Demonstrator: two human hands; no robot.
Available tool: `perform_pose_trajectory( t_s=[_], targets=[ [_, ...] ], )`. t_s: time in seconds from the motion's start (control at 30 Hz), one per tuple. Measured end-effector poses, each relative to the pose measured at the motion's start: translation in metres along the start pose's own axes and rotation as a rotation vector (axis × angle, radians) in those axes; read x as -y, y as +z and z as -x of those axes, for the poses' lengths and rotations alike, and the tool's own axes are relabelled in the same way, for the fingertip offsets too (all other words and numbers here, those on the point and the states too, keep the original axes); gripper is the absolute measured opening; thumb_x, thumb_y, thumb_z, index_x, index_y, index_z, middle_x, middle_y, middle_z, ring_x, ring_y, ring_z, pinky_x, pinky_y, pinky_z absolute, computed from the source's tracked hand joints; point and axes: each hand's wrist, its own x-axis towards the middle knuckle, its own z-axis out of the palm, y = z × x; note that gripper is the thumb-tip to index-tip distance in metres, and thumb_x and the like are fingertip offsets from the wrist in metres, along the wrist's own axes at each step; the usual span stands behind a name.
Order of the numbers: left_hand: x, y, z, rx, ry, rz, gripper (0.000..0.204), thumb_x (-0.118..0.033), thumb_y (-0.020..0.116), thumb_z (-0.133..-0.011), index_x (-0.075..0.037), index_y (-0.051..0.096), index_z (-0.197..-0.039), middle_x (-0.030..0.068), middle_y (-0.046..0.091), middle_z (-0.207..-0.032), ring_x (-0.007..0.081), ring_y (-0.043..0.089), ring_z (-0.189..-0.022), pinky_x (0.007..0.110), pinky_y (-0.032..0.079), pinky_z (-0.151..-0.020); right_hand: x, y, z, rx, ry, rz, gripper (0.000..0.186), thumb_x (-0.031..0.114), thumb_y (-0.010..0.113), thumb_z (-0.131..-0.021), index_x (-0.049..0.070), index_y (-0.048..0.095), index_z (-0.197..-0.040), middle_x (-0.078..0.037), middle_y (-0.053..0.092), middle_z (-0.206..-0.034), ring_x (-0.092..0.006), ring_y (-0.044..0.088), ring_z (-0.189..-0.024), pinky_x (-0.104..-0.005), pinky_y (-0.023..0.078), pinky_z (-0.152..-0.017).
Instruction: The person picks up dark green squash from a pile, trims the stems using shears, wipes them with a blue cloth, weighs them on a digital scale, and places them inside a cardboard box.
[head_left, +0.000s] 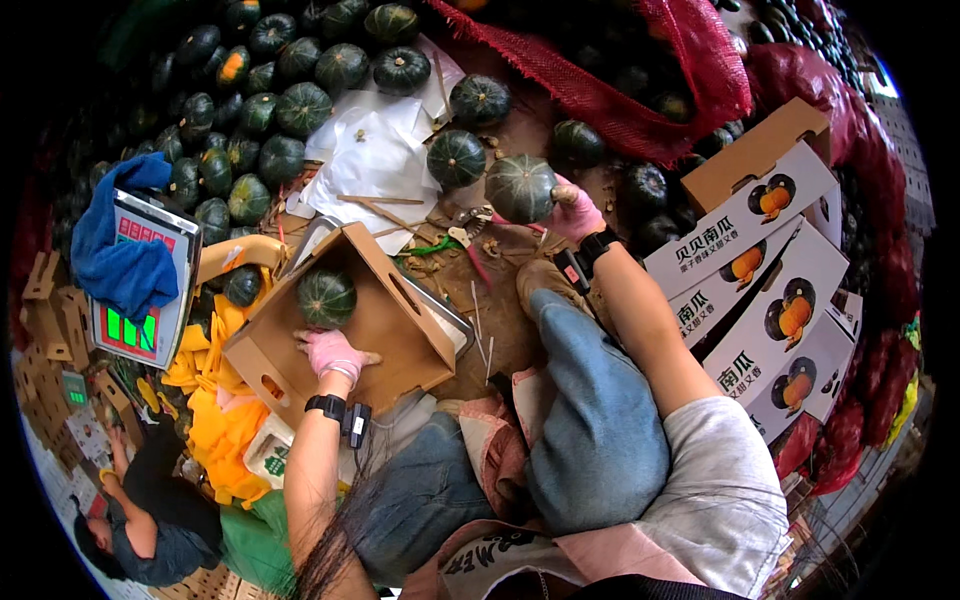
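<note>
My left hand, in a pink glove, is inside an open cardboard box. It lies against the near side of a dark green squash, thumb stretched out away from it; its fingertips are partly hidden. Farther right, my right hand, also gloved in pink, grips a paler green squash from its right side, above the ground. Another round squash sits just left of the held one. Below it lie pruning shears and a green-handled tool.
Heaped squashes fill the far left, beside white sheeting. A scale draped with a blue cloth stands left, near yellow wrapping. Printed cartons lean right, under red mesh. Another person is at lower left.
</note>
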Motion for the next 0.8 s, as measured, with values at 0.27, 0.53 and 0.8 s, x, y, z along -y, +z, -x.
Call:
perform_pose_trajectory(
  t_s=[0.27, 0.53, 0.8],
  targets=[
    [0.000, -0.001, 0.000, 0.069, -0.035, 0.057, 0.134, -0.058, 0.084, -0.047, 0.013, 0.016, -0.138, 0.0406, 0.012, -0.141, 0.0504, 0.020, -0.133, 0.046, 0.027, -0.109, -0.008, 0.016, -0.016, -0.523, 0.090, 0.616, 0.066, 0.007, 0.074, -0.068, 0.008, 0.042, -0.126, -0.011, 0.056, -0.114, -0.0229, 0.057, -0.102, -0.0387, 0.049, -0.087],
    [-0.004, 0.000, -0.006, 0.048, -0.024, -0.064, 0.125, -0.068, 0.076, -0.050, 0.014, 0.031, -0.134, 0.0434, 0.013, -0.140, 0.0505, 0.021, -0.133, 0.049, 0.027, -0.108, -0.013, 0.008, -0.017, -0.770, -0.157, 0.845, 0.066, 0.019, 0.082, -0.061, 0.008, 0.047, -0.117, -0.009, 0.057, -0.103, -0.0198, 0.056, -0.093, -0.0339, 0.048, -0.082],
    [0.001, 0.006, -0.003, -0.090, 0.014, -0.034, 0.119, -0.063, 0.081, -0.046, 0.013, 0.040, -0.128, 0.0382, 0.034, -0.134, 0.0469, 0.029, -0.131, 0.042, 0.035, -0.105, 0.013, 0.002, -0.017, -0.863, 0.195, 1.656, 0.075, 0.046, 0.071, -0.068, 0.005, 0.048, -0.126, -0.022, 0.056, -0.118, -0.0332, 0.055, -0.111, -0.0379, 0.045, -0.092]
  ],
)
